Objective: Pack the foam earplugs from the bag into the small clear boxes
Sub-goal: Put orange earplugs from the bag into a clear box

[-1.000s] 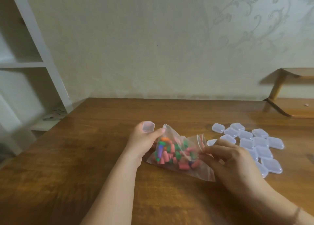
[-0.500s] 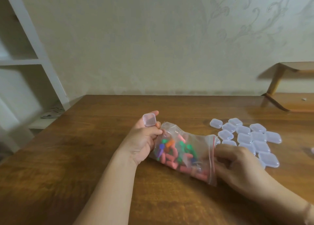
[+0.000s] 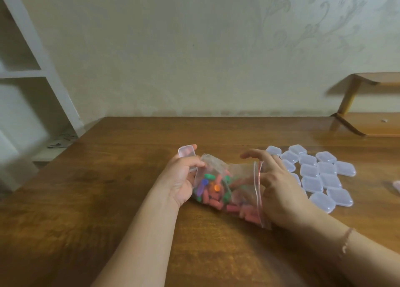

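A clear zip bag (image 3: 236,174) of coloured foam earplugs (image 3: 213,191) lies on the wooden table (image 3: 108,200) between my hands, its red zip mouth turned to the right. My left hand (image 3: 181,178) holds one small clear box (image 3: 186,151) in its fingers, and its thumb pinches the bag's left corner. At the bag's mouth, my right hand (image 3: 281,187) has its thumb on the zip strip and its fingers stretched out behind the plastic. Several closed small clear boxes (image 3: 320,174) lie in a cluster just right of my right hand.
A white shelf unit (image 3: 32,74) stands off the table's left side. A wooden rack (image 3: 372,122) sits at the back right corner. A small pink object (image 3: 397,187) is cut off by the right edge. The wall runs along the table's far edge.
The bag's mouth has turned more upright and spread wider. My right hand has lifted and its fingers have stretched out at the opening. My left hand still holds the box and the bag's corner.
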